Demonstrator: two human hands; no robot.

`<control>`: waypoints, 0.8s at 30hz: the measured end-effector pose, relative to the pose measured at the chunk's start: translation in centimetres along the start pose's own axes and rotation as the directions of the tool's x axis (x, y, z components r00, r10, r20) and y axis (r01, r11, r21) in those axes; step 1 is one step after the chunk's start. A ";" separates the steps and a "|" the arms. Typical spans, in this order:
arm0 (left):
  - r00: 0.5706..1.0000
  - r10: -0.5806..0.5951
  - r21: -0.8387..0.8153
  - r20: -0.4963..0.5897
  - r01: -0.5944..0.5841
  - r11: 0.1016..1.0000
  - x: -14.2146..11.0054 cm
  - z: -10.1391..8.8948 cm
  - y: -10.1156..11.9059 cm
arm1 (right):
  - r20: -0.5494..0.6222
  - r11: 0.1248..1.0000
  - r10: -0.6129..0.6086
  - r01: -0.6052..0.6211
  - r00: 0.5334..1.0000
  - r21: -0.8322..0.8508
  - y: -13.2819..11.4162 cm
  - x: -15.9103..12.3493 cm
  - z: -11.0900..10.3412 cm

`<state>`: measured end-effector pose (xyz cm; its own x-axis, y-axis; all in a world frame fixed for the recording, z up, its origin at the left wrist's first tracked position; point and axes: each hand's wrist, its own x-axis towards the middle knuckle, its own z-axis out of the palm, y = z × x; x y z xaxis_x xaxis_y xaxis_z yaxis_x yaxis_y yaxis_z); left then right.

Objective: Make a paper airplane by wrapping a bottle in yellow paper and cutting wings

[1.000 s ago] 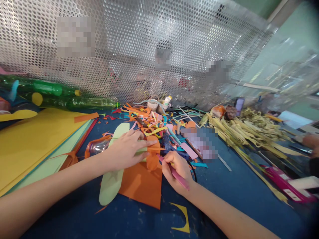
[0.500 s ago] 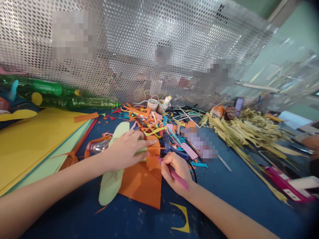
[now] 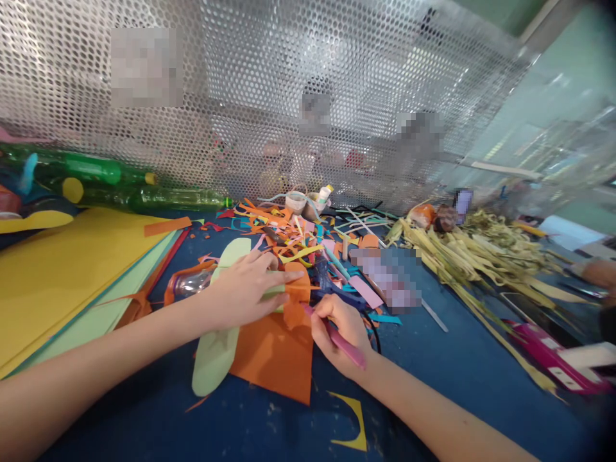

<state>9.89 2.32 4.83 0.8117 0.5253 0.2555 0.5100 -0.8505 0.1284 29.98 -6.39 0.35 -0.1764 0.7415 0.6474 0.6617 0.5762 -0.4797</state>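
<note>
My left hand (image 3: 245, 289) lies flat, fingers stretched out, on a long pale green paper cut-out (image 3: 214, 359) that rests over an orange paper sheet (image 3: 274, 359) on the blue table (image 3: 433, 378). Its fingertips press the green shape down near the orange sheet's upper edge. My right hand (image 3: 339, 330) is closed around a pink pen (image 3: 344, 343), whose tip meets the orange sheet just right of my left fingertips.
A heap of coloured paper scraps (image 3: 293, 234) lies behind the hands. Yellow and green card sheets (image 3: 62, 269) sit at left, green plastic bottles (image 3: 120, 186) beyond them. Dried husks (image 3: 481, 256) and a pink box (image 3: 553, 356) lie right. A perforated metal screen (image 3: 269, 96) stands behind.
My right hand with the pen has edged slightly left along the orange sheet. My left hand stays pressed on the green shape.
</note>
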 end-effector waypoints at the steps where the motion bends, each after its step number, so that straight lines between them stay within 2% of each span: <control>1: 1.000 0.002 0.002 -0.004 -0.002 1.000 0.0 0.0 0.0 | 0.003 1.000 0.002 -0.002 1.000 0.000 0.0 0.0 0.0; 9: 0.999 0.016 -0.010 -0.030 -0.016 1.000 0.0 0.1 -0.1 | -0.011 1.000 -0.019 0.019 1.000 -0.018 0.1 -0.1 0.0; 24: 1.000 0.006 -0.017 -0.013 -0.006 1.000 0.1 0.1 -0.1 | 0.016 0.999 -0.026 0.027 1.000 -0.046 -0.6 0.5 -0.2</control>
<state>9.95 2.41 4.76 0.8110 0.5196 0.2689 0.4998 -0.8542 0.1431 29.66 -6.44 1.01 -0.2049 0.7315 0.6503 0.6895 0.5794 -0.4346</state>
